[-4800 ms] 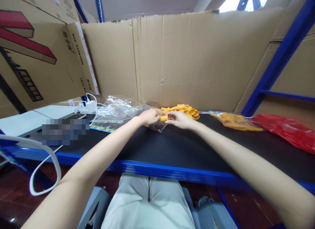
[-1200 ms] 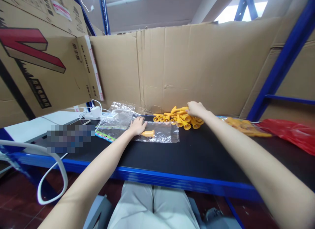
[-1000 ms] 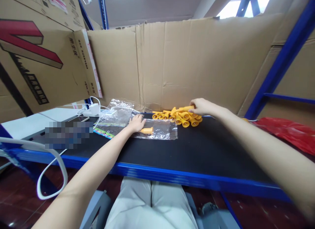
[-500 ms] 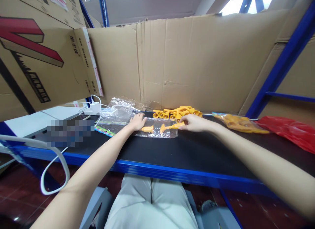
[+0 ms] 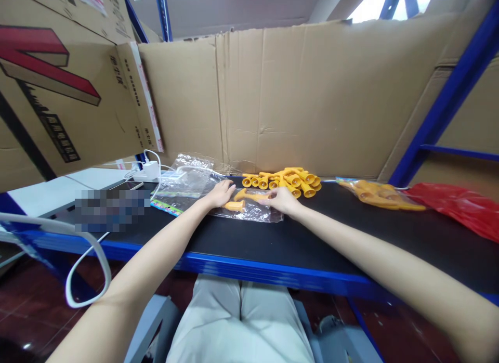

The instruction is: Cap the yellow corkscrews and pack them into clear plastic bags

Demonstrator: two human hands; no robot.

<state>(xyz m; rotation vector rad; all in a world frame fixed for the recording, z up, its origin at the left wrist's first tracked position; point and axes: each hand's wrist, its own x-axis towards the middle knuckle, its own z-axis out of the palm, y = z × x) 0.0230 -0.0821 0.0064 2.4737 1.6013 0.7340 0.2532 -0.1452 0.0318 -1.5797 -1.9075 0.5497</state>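
My right hand [image 5: 284, 201] pinches one end of a yellow plastic horn-shaped piece [image 5: 249, 196], which lies along the clear plastic bag [image 5: 259, 213]. The fingers hide that end, and I cannot tell whether the piece is inside the bag or on top. A second yellow piece [image 5: 234, 206] with a ribbed, wide end is at the bag, just right of my left hand [image 5: 220, 194]. That hand rests on the bag with its fingers stretched out. Behind the right hand lies a pile of similar yellow pieces [image 5: 296, 180], their hollow ends facing me.
A filled bag of yellow pieces [image 5: 384, 195] and a red plastic bag [image 5: 456, 204] lie on the right of the black tabletop [image 5: 335, 243]. More clear bags [image 5: 187, 178], a white charger [image 5: 150, 171] and cables are at the left. A cardboard wall [image 5: 312, 103] stands behind.
My right hand has moved left with the yellow piece, bringing it closer to my left hand and over the bag. My left hand has shifted slightly right.
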